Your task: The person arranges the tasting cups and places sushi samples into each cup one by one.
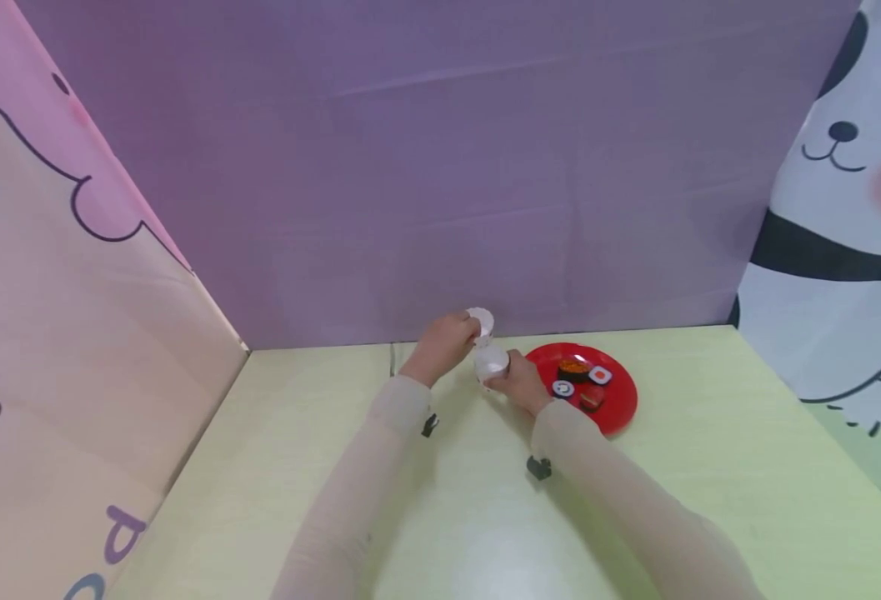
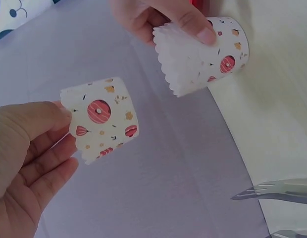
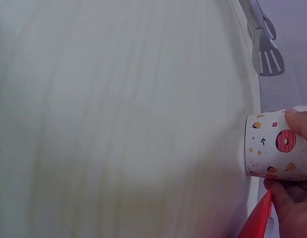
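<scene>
My left hand (image 1: pixel 443 343) pinches the scalloped rim of a white paper baking cup (image 2: pixel 105 116) printed with donuts and pastries. This cup is held up near the back edge of the table. Just to the right and slightly nearer, my right hand (image 1: pixel 521 385) grips another white printed baking cup (image 2: pixel 203 54) round its side. In the left wrist view the two cups are apart, both with their scalloped rims turned leftward. Whether more cups are nested in the right-hand one, I cannot tell.
A red plate (image 1: pixel 623 404) stands beside my right hand, bearing several sushi pieces (image 1: pixel 575 371). A slotted spatula (image 3: pixel 267 54) shows near the table's back edge in the right wrist view, with another utensil behind it. A purple backdrop (image 1: pixel 410 208) rises behind the table (image 1: pixel 297 433).
</scene>
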Motion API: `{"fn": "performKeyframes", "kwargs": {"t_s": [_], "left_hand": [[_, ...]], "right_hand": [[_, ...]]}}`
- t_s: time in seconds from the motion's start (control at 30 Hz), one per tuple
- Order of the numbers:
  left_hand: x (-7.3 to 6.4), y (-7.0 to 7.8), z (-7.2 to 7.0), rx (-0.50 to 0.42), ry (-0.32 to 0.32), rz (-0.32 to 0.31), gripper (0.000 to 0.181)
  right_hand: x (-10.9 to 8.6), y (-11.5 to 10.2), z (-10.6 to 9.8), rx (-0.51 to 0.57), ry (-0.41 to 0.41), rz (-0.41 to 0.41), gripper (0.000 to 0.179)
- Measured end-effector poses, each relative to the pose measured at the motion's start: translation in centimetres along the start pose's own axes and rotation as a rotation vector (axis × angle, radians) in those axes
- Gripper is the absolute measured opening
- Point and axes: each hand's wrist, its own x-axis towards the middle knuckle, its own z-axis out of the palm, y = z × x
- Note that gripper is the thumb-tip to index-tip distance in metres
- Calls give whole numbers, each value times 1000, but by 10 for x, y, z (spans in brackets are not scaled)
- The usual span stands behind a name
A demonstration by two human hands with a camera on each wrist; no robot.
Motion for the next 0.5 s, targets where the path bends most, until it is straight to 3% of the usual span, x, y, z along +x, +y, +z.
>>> {"fn": "performKeyframes", "kwargs": {"t_s": [0.3, 0.5], "left_hand": [[-4, -8, 6, 35, 46, -105, 6], [-7, -12, 13, 63, -12, -163, 5]], "right_hand": [[1, -1, 0, 8, -3, 26, 60], [1, -3, -1, 7, -2, 47, 61]]}}
